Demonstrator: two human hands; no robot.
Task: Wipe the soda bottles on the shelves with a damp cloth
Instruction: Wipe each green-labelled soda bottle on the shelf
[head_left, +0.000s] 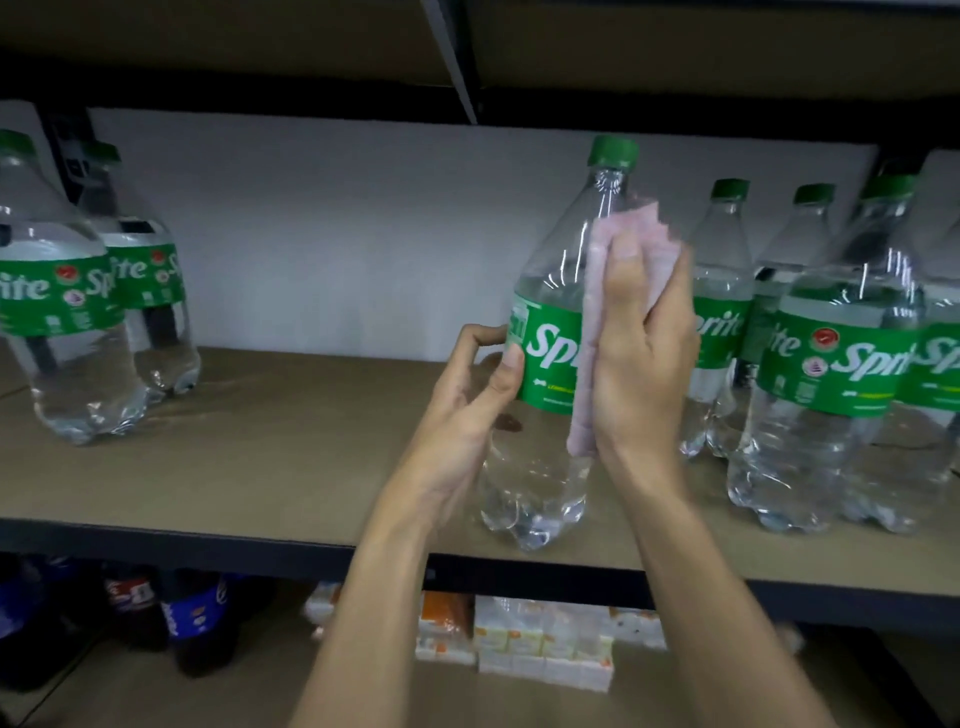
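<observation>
Bottle: a clear Sprite bottle (550, 291) with a green cap stands tilted, cap toward the right, near the front edge of the shelf (260, 467); whether its base touches the board cannot be told.
Holding: the left grip (467, 405) curls round the bottle's lower left side, thumb on the green label.
Wiping: the right grip (644, 364) closes on a pink cloth (584, 374), pressing it against the bottle's right flank.
Neighbours: more Sprite bottles (831, 364) crowd just to the right; two others (57, 312) stand well apart at left.
Below: dark cola bottles (192, 618) and small cartons (545, 649).
</observation>
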